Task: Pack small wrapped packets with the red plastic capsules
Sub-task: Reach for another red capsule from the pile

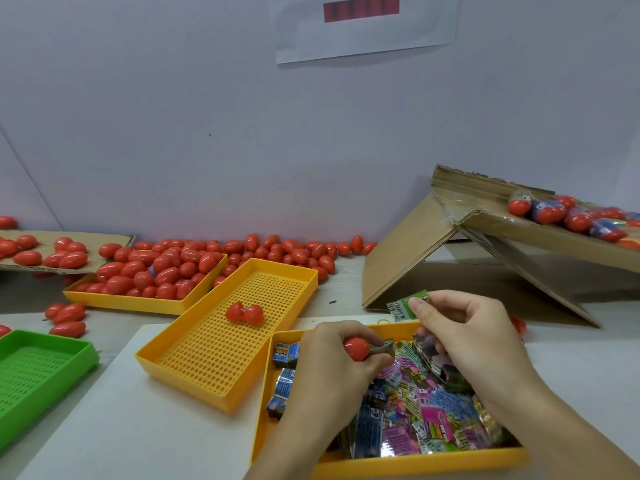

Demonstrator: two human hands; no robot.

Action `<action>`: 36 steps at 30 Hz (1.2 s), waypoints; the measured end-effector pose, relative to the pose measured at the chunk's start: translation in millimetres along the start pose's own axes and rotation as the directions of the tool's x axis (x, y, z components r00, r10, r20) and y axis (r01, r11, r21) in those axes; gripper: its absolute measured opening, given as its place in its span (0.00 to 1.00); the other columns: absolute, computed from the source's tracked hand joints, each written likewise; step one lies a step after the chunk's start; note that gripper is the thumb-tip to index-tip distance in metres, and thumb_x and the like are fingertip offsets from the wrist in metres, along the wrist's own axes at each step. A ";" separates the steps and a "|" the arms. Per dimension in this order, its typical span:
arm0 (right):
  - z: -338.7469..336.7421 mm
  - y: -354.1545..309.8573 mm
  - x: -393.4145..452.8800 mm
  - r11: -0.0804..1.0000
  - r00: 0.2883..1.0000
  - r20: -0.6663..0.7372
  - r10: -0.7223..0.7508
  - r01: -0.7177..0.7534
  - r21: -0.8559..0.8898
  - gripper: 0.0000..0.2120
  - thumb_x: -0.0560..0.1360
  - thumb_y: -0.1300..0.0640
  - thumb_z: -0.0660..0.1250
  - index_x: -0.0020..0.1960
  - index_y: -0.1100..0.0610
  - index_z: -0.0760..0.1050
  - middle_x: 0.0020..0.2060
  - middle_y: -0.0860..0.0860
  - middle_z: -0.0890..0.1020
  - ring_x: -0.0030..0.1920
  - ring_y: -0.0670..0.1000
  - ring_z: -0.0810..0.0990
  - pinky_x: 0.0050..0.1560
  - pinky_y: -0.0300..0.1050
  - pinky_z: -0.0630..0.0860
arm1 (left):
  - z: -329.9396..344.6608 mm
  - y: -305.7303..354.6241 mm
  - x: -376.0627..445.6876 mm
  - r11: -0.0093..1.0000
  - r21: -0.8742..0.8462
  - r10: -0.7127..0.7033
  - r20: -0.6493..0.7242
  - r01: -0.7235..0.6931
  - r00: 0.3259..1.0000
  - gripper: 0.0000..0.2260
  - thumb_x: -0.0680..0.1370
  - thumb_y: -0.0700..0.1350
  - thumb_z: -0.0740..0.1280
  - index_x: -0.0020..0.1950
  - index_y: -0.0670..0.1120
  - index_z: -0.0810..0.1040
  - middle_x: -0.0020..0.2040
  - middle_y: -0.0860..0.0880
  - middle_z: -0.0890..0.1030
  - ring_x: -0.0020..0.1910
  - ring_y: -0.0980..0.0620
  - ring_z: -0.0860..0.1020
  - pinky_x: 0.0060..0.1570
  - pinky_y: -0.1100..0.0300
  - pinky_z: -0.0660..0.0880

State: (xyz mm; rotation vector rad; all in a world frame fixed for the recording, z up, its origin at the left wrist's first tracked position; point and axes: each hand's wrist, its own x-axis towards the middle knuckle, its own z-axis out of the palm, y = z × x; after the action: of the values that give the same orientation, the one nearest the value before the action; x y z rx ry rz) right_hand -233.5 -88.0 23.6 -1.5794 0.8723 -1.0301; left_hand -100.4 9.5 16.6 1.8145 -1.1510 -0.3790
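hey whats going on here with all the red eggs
A person is packing wrapped packets with red capsules. The left hand grips a red capsule with a small packet at its opening, over the yellow tray of packets. The right hand pinches a green packet. One opened capsule lies in the middle yellow tray.

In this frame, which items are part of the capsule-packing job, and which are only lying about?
In use:
left hand gripping a red capsule
right hand pinching a green packet
packet tray
open capsule in the perforated yellow tray
capsule stock tray

Lying about:
green tray
paper sheet on wall
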 end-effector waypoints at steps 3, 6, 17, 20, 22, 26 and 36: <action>0.0 1.4 0.3 1.000 1.000 -0.005 0.000 0.000 -0.014 0.02 0.74 0.52 0.72 0.47 0.48 0.82 0.31 0.50 0.84 0.30 0.44 0.80 0.32 0.40 0.73 | -0.1 0.2 -0.4 0.996 0.084 0.027 -0.034 -0.025 0.999 0.11 0.70 0.49 0.79 0.40 0.58 0.77 0.43 0.64 0.74 0.42 0.63 0.76 0.36 0.75 0.72; -0.1 1.3 0.6 1.000 1.000 0.007 0.001 -0.001 -0.011 0.02 0.74 0.53 0.72 0.46 0.49 0.82 0.31 0.51 0.84 0.29 0.43 0.79 0.31 0.40 0.73 | -0.1 -1.7 0.7 0.998 0.034 0.048 -0.038 -0.046 0.998 0.11 0.67 0.50 0.81 0.34 0.54 0.78 0.37 0.59 0.78 0.40 0.65 0.77 0.35 0.72 0.73; 1.7 3.6 3.3 0.989 0.985 0.155 0.069 -0.088 0.117 0.14 0.65 0.44 0.70 0.45 0.50 0.86 0.36 0.54 0.86 0.36 0.50 0.82 0.39 0.44 0.77 | -2.9 5.6 -1.7 0.953 -0.303 -0.020 0.000 0.019 1.000 0.08 0.73 0.52 0.74 0.49 0.51 0.84 0.44 0.55 0.83 0.45 0.63 0.81 0.36 0.72 0.76; 4.7 1.5 0.7 0.985 0.959 0.280 0.050 -0.094 0.144 0.13 0.65 0.45 0.70 0.47 0.46 0.86 0.40 0.55 0.86 0.41 0.51 0.84 0.45 0.47 0.80 | -6.2 5.8 -0.4 0.900 -0.429 -0.075 0.030 0.081 0.997 0.05 0.74 0.49 0.75 0.47 0.51 0.86 0.37 0.59 0.82 0.35 0.60 0.80 0.32 0.70 0.73; 6.4 2.3 -1.6 0.993 0.963 0.269 0.032 -0.062 0.103 0.12 0.68 0.47 0.71 0.47 0.50 0.86 0.39 0.54 0.87 0.42 0.52 0.85 0.45 0.46 0.80 | -6.9 4.0 0.5 0.890 -0.449 -0.082 0.014 0.080 0.996 0.03 0.74 0.48 0.75 0.45 0.49 0.86 0.33 0.59 0.80 0.31 0.60 0.77 0.30 0.69 0.71; 10.5 1.5 -4.6 0.998 0.992 0.110 -0.054 0.057 -0.023 0.06 0.73 0.54 0.73 0.50 0.47 0.82 0.39 0.45 0.86 0.41 0.43 0.85 0.39 0.33 0.79 | -6.3 2.4 0.8 0.889 -0.453 -0.095 -0.033 0.070 0.995 0.05 0.72 0.48 0.77 0.40 0.49 0.85 0.31 0.60 0.78 0.30 0.61 0.76 0.29 0.69 0.71; 16.1 -2.7 -10.4 0.988 0.972 0.197 -0.125 0.140 -0.060 0.13 0.70 0.41 0.66 0.49 0.47 0.81 0.40 0.43 0.86 0.42 0.42 0.85 0.40 0.32 0.78 | -5.7 2.9 0.6 0.934 -0.352 0.009 -0.139 -0.058 0.990 0.10 0.65 0.52 0.79 0.34 0.51 0.80 0.33 0.59 0.78 0.33 0.62 0.77 0.32 0.71 0.72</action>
State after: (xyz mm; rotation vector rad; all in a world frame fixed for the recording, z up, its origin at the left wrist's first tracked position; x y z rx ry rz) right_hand -222.4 -72.2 22.3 -1.7867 0.6862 -0.9281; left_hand -98.0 11.7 22.1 1.4777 -0.9484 -0.4096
